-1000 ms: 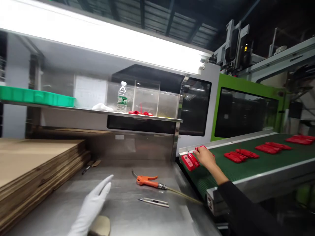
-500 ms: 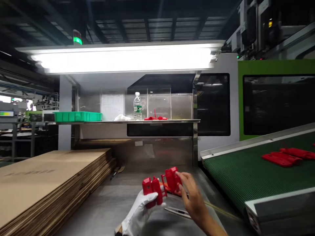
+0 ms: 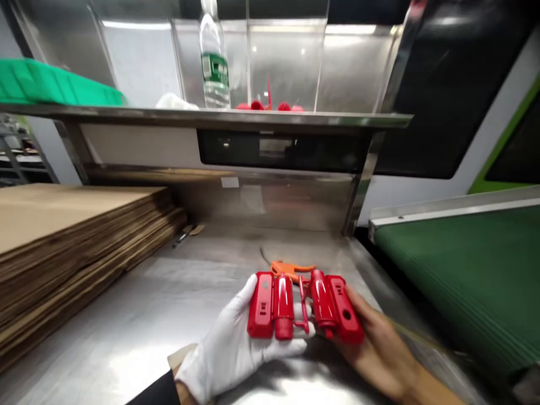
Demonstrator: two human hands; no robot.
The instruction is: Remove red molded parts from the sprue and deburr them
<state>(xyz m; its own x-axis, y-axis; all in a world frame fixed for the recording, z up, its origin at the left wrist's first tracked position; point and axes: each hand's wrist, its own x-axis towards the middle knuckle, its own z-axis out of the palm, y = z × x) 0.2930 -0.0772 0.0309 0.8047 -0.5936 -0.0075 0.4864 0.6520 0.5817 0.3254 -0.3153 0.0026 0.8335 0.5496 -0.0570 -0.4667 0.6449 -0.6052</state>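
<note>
My left hand (image 3: 240, 337), in a white glove, supports a glossy red moulded plastic part (image 3: 261, 306) from below, thumb along its left edge. The part has a flat block with small slots and a cylinder beside it. A matching red piece (image 3: 348, 315), with a round dark hole, is gripped at its right side by my bare right hand (image 3: 375, 343). Between the two cylinders runs a thin red frame (image 3: 304, 306); whether it joins both pieces I cannot tell. Just behind them, an orange air blow gun (image 3: 291, 269) lies on the metal table (image 3: 169, 315), partly covered.
Stacked cardboard sheets (image 3: 84, 242) fill the left side, with a dark pen-like tool (image 3: 181, 239) near them. A green conveyor belt (image 3: 472, 270) runs along the right. The shelf (image 3: 253, 117) carries a green tray (image 3: 54, 84), a water bottle (image 3: 214, 62) and more red parts (image 3: 257, 105).
My view has tipped down and closer to the table. My right hand has turned and now holds the right red piece from its outer side; both pieces lie flatter, side by side.
</note>
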